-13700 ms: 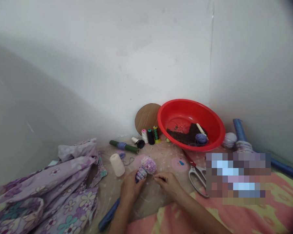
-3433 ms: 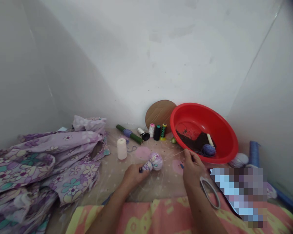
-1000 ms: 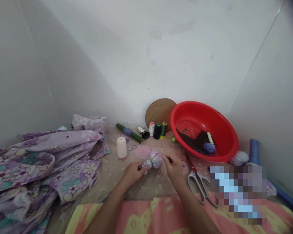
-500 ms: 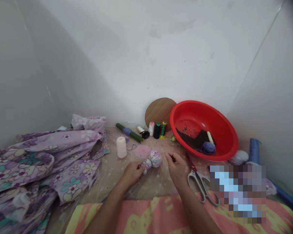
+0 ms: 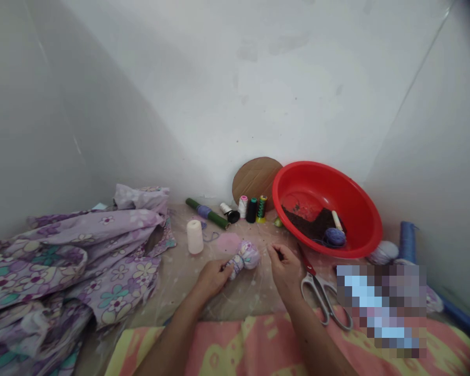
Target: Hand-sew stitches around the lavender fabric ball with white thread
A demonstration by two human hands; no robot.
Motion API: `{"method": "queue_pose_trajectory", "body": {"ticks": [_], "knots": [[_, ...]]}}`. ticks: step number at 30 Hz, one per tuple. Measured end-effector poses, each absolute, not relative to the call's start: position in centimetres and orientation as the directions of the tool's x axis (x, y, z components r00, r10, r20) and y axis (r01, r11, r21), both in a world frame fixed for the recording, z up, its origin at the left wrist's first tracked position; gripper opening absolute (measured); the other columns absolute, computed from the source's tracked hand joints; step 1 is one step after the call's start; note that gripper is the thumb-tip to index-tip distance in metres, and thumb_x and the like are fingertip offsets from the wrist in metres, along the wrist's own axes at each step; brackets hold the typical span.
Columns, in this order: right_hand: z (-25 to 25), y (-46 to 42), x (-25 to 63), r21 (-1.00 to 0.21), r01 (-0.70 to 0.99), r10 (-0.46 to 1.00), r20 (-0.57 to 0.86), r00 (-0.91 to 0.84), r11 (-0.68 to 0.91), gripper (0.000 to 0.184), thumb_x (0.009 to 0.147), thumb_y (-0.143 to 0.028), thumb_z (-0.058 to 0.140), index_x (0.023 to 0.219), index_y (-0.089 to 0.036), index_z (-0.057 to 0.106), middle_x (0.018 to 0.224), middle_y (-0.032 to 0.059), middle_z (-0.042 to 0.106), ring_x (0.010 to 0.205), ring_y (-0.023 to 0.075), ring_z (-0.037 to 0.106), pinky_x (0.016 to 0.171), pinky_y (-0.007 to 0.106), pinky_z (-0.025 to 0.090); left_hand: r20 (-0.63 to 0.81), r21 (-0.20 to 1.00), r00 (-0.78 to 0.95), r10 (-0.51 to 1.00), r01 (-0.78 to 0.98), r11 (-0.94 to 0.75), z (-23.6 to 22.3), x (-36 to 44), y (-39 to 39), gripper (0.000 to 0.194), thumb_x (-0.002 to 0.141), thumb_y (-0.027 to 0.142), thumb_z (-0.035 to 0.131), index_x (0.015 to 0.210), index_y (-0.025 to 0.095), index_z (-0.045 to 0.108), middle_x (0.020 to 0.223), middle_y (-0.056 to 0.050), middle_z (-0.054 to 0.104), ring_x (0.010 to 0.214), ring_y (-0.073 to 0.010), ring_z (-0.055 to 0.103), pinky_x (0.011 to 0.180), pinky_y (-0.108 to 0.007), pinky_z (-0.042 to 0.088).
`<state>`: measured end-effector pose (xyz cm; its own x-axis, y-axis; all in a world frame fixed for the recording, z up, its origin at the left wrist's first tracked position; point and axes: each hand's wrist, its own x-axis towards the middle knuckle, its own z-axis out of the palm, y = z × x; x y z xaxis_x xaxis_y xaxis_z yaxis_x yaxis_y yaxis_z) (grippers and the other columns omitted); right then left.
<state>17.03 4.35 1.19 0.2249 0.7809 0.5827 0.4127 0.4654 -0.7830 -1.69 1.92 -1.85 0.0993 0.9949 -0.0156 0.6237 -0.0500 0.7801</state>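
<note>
My left hand (image 5: pixel 212 279) is closed around the narrow end of a floral cloth bundle (image 5: pixel 249 255), lilac with a round head and dark yarn wound about its neck. To its right my right hand (image 5: pixel 284 266) is pinched, thumb against fingertips, a short way off the bundle; what it grips is too small to make out. Scissors (image 5: pixel 321 297) with grey handles and a red part lie beside the right wrist. A white thread cone (image 5: pixel 195 237) stands behind the left hand, and a loose strand of purple yarn (image 5: pixel 210 236) lies near it.
A red basin (image 5: pixel 360 198) holding dark material and a purple yarn ball (image 5: pixel 335 237) leans at the back right. Thread spools (image 5: pixel 252 210), a green stick (image 5: pixel 215 216) wrapped with yarn and a cardboard disc (image 5: pixel 254 180) are by the wall. Floral fabric (image 5: pixel 113 282) is heaped left.
My right hand has shifted slightly to the right, a little farther from the bundle. The left hand and the bundle stay put.
</note>
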Motion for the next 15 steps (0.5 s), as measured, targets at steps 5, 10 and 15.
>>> {"method": "queue_pose_trajectory", "body": {"ticks": [5, 10, 15], "knots": [[1.28, 4.21, 17.11, -0.779, 0.425, 0.782, 0.583, 0.222, 0.461, 0.022, 0.073, -0.032, 0.048, 0.065, -0.015, 0.058, 0.059, 0.0001, 0.055, 0.055, 0.0121, 0.048, 0.055, 0.022, 0.037, -0.034, 0.798, 0.098, 0.995, 0.602, -0.032, -1.86, -1.62, 1.87, 0.043, 0.076, 0.049, 0.03, 0.07, 0.014, 0.055, 0.049, 0.001, 0.049, 0.041, -0.0091, 0.044, 0.042, -0.019, 0.027], [1.58, 4.01, 17.06, -0.774, 0.445, 0.779, 0.585, 0.227, 0.451, 0.021, 0.073, -0.031, 0.048, 0.066, -0.015, 0.058, 0.06, 0.0005, 0.056, 0.057, 0.0125, 0.049, 0.056, 0.023, 0.037, -0.055, 0.797, 0.085, 0.995, 0.604, -0.008, -1.71, -1.49, 1.86, 0.045, 0.075, 0.05, 0.031, 0.07, 0.014, 0.057, 0.048, 0.001, 0.049, 0.041, -0.01, 0.044, 0.043, -0.02, 0.029], [1.72, 3.92, 17.04, -0.767, 0.461, 0.774, 0.589, 0.232, 0.445, 0.021, 0.073, -0.031, 0.048, 0.066, -0.015, 0.058, 0.06, 0.0006, 0.057, 0.056, 0.0125, 0.049, 0.056, 0.022, 0.037, -0.033, 0.803, 0.089, 0.995, 0.595, -0.027, -1.65, -1.61, 1.81, 0.043, 0.075, 0.049, 0.032, 0.068, 0.014, 0.056, 0.048, 0.001, 0.048, 0.042, -0.0092, 0.044, 0.043, -0.019, 0.028]]}}
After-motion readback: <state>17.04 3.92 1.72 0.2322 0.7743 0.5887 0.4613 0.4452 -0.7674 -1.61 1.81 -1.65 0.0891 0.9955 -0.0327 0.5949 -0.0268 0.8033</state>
